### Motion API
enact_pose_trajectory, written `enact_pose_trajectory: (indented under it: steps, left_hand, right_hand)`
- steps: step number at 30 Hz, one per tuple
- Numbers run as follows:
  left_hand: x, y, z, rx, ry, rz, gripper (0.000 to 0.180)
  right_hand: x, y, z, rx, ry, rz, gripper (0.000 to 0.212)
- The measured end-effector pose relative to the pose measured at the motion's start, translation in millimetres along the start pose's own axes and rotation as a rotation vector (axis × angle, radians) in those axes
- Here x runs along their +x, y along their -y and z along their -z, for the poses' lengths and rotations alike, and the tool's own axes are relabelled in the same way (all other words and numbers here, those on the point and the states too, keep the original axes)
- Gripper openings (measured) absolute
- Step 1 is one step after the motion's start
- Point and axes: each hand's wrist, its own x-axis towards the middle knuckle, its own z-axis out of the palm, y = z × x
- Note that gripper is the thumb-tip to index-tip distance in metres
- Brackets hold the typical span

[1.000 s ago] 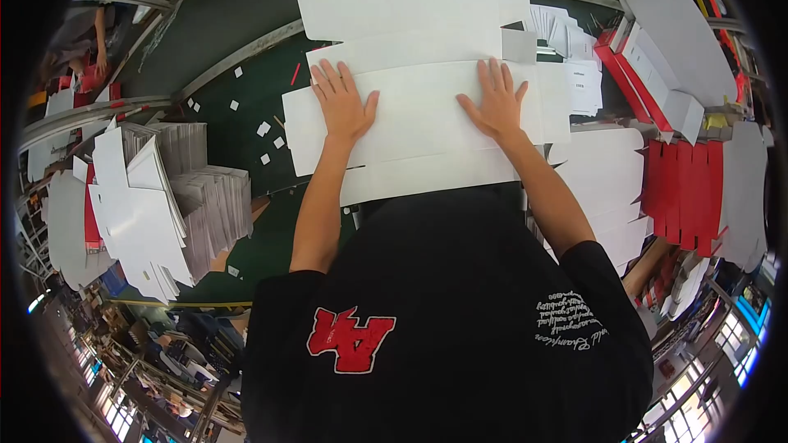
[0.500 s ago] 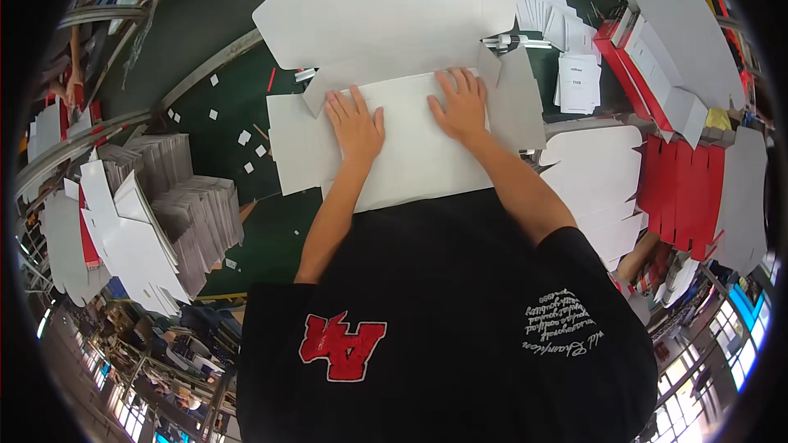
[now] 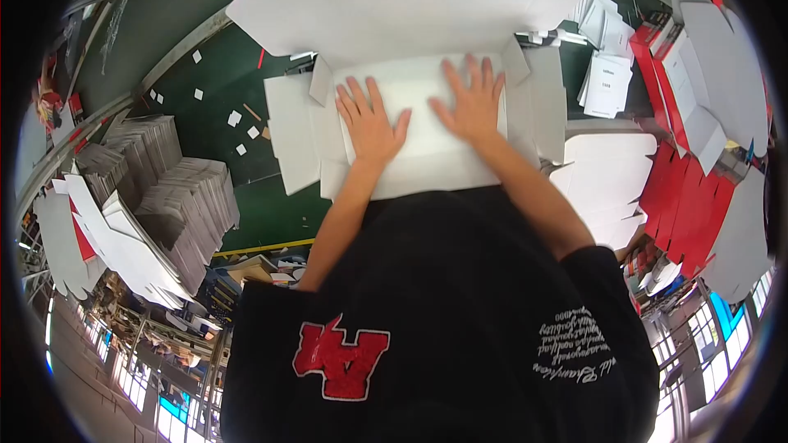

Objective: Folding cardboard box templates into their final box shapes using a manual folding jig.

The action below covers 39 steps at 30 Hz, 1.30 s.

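A: Where are the hands?

B: Both lie flat, palms down, on the white box blank (image 3: 427,143) at about twelve o'clock from the person's chest. The left hand (image 3: 369,123) has its fingers spread and pointing toward twelve; the right hand (image 3: 472,102) sits just beside it at three o'clock, fingers also spread. Neither pinches anything; they press on the card.

A: And the blank itself?

B: It lies on the dark green worktop (image 3: 222,82), its middle panel under the palms. A side flap (image 3: 291,143) stretches out at nine o'clock from the left hand, another flap (image 3: 546,98) stands at three o'clock from the right hand. A big white sheet (image 3: 394,0) lies beyond it at twelve, touching or overlapping its far edge; I cannot tell which.

A: What else is about?

B: At eight o'clock from the left hand, well apart, stand grey stacks (image 3: 176,189) of flat card, with loose white blanks (image 3: 115,246) beside them. At three o'clock from the right hand lie more white blanks (image 3: 607,180), and beyond them red boxes (image 3: 689,197). Small paper slips (image 3: 607,82) lie at two o'clock. White scraps (image 3: 234,119) dot the worktop at nine o'clock.
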Motion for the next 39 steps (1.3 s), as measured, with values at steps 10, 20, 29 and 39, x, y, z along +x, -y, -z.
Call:
enact_pose_trajectory:
  steps: [10,20,29,39]
  left_hand:
    - [7.1,1.6,5.2,-0.065,0.064,0.056,0.081]
    - [20.9,19.9,130.6,0.364,-0.382,0.163,0.071]
    - [-5.9,129.8,137.8,-0.227,-0.234,0.739,0.052]
    - [-11.4,152.3,112.1,-0.166,-0.187,0.458,0.068]
  right_hand:
    - [1.9,14.3,11.3,-0.001,0.117,-0.029,0.073]
    - [25.9,-23.6,107.5,-0.26,-0.442,-0.128,0.085]
    - [-2.9,-130.6,153.7,0.676,-0.042,-0.569,0.04]
    - [-11.2,-107.2,157.8,0.403,-0.293,-0.533,0.047]
